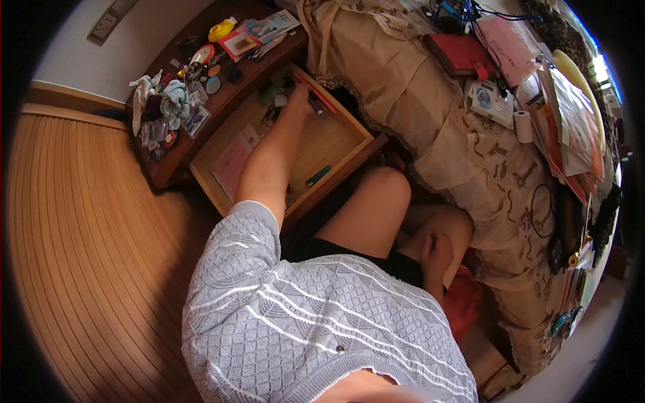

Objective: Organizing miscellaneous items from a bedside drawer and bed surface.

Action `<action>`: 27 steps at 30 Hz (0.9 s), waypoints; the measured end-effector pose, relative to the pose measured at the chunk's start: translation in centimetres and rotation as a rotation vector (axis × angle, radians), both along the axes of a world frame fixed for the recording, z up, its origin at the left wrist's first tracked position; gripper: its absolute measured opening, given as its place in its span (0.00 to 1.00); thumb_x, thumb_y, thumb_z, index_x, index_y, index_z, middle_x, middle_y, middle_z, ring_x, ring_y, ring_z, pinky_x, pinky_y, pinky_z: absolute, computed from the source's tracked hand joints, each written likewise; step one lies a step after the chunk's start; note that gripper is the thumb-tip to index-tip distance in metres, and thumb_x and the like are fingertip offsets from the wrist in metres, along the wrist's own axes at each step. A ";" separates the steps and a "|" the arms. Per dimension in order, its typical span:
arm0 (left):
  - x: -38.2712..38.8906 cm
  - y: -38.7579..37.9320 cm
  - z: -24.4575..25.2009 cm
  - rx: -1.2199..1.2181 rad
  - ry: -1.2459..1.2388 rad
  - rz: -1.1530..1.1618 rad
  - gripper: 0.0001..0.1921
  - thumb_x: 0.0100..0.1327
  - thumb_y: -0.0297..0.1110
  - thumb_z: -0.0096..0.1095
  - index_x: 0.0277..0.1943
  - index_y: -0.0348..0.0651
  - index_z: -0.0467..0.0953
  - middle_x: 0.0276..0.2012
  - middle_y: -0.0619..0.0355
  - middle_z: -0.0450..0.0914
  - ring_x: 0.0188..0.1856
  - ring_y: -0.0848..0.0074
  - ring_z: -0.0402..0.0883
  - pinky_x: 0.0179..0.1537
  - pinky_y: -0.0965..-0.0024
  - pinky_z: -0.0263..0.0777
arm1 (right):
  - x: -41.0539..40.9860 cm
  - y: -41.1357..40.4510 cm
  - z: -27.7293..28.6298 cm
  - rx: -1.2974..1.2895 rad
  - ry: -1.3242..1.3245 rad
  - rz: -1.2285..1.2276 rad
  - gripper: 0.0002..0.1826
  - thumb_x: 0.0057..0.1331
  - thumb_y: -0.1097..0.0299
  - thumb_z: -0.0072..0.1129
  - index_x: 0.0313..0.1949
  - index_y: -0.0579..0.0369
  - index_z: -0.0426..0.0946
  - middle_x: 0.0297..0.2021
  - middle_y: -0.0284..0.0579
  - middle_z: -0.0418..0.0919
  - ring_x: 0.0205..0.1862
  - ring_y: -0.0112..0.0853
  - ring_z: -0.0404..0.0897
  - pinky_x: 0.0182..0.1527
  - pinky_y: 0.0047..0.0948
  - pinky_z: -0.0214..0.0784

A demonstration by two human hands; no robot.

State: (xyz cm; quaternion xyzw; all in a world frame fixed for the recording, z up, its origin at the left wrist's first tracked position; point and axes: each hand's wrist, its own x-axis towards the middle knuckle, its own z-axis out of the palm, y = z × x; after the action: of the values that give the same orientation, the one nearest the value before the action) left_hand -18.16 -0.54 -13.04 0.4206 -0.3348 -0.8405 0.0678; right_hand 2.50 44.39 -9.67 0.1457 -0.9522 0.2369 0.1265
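Note:
My left hand [301, 99] reaches into the back of an open wooden drawer [347, 143]. It is beside red pens [322, 99] and a blue pen [317, 109]; its fingers are mostly hidden, so whether it grips anything is unclear. Small dark and green items [274, 93] lie close by on its left. Pink papers [233, 162] lie flat at the drawer's left side, partly behind my forearm. A small green object [318, 175] rests near the drawer front. My right hand [437, 254] lies on my right leg, thumb and fingers apart, with nothing visible in it.
A cluttered dark wood cabinet top [229, 93] above the drawer carries a crumpled cloth [175, 103], a yellow bottle [221, 30] and magazines [259, 35]. A lace-edged cloth [383, 65] drapes at right, under a red notebook [458, 53], cables and stacked papers [567, 121].

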 end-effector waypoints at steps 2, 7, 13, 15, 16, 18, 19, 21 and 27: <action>0.0 -0.5 -0.6 -0.009 -0.004 0.017 0.11 0.59 0.28 0.45 0.45 0.36 0.64 0.39 0.47 0.69 0.37 0.58 0.70 0.36 0.52 0.70 | 0.0 -0.4 0.4 -0.010 0.007 0.003 0.08 0.55 0.72 0.54 0.35 0.59 0.73 0.30 0.51 0.73 0.31 0.44 0.73 0.32 0.36 0.66; 0.1 -1.9 -3.3 -0.067 -0.068 -0.053 0.12 0.60 0.29 0.46 0.46 0.34 0.65 0.40 0.46 0.69 0.38 0.54 0.71 0.39 0.48 0.70 | 0.2 -0.4 0.5 0.025 0.008 -0.005 0.07 0.55 0.72 0.55 0.34 0.59 0.72 0.28 0.51 0.72 0.30 0.44 0.73 0.32 0.36 0.66; 1.5 -1.6 -4.9 0.088 0.052 -0.106 0.12 0.63 0.32 0.49 0.44 0.33 0.67 0.36 0.44 0.71 0.33 0.53 0.73 0.34 0.44 0.71 | 0.4 -0.2 0.7 -0.008 -0.008 -0.015 0.06 0.55 0.72 0.54 0.33 0.60 0.72 0.27 0.51 0.72 0.29 0.43 0.73 0.31 0.36 0.66; 1.1 -0.5 -4.7 0.015 -0.084 -0.137 0.12 0.64 0.33 0.49 0.44 0.33 0.67 0.34 0.45 0.72 0.34 0.55 0.74 0.32 0.44 0.71 | 0.5 -0.1 0.8 -0.004 -0.024 -0.020 0.06 0.55 0.72 0.54 0.32 0.59 0.72 0.27 0.51 0.72 0.30 0.44 0.73 0.32 0.36 0.66; 1.0 -0.2 -4.6 0.014 -0.080 -0.136 0.12 0.64 0.33 0.49 0.44 0.33 0.67 0.34 0.45 0.72 0.34 0.55 0.74 0.32 0.44 0.71 | 0.6 -0.1 0.8 -0.005 -0.020 -0.020 0.06 0.55 0.72 0.54 0.32 0.59 0.72 0.27 0.51 0.72 0.30 0.44 0.73 0.32 0.36 0.66; 0.7 -0.2 -4.7 -0.046 -0.106 -0.168 0.15 0.62 0.31 0.47 0.49 0.33 0.63 0.35 0.40 0.72 0.30 0.47 0.74 0.29 0.41 0.70 | 0.4 -0.1 0.8 -0.030 -0.005 -0.020 0.06 0.55 0.72 0.54 0.32 0.59 0.73 0.28 0.51 0.73 0.30 0.45 0.73 0.32 0.37 0.66; 0.6 -0.6 -4.9 -0.049 -0.099 -0.161 0.15 0.62 0.31 0.47 0.49 0.33 0.63 0.35 0.40 0.72 0.30 0.47 0.74 0.29 0.41 0.70 | 0.4 -0.2 0.7 -0.033 0.002 -0.013 0.06 0.55 0.72 0.54 0.32 0.59 0.73 0.28 0.51 0.73 0.30 0.45 0.73 0.32 0.37 0.66; 0.6 -1.2 -5.2 -0.005 -0.082 -0.221 0.17 0.61 0.30 0.48 0.51 0.33 0.62 0.37 0.39 0.72 0.29 0.44 0.73 0.26 0.39 0.68 | 0.8 -0.3 0.4 0.014 -0.048 -0.045 0.07 0.55 0.73 0.54 0.34 0.59 0.73 0.28 0.50 0.74 0.31 0.44 0.74 0.34 0.36 0.66; 1.4 -0.2 -5.5 -0.131 -0.120 -0.182 0.09 0.59 0.30 0.49 0.40 0.35 0.67 0.27 0.46 0.71 0.26 0.56 0.73 0.22 0.46 0.68 | 0.9 0.1 0.4 0.004 -0.090 -0.025 0.07 0.55 0.71 0.54 0.33 0.59 0.72 0.29 0.52 0.73 0.31 0.47 0.73 0.34 0.38 0.66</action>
State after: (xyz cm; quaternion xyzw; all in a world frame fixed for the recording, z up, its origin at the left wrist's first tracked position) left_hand -16.78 -0.70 -18.55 0.4326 -0.4294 -0.7927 -0.0016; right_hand 3.40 44.53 -9.31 0.1234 -0.9591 0.2396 0.0863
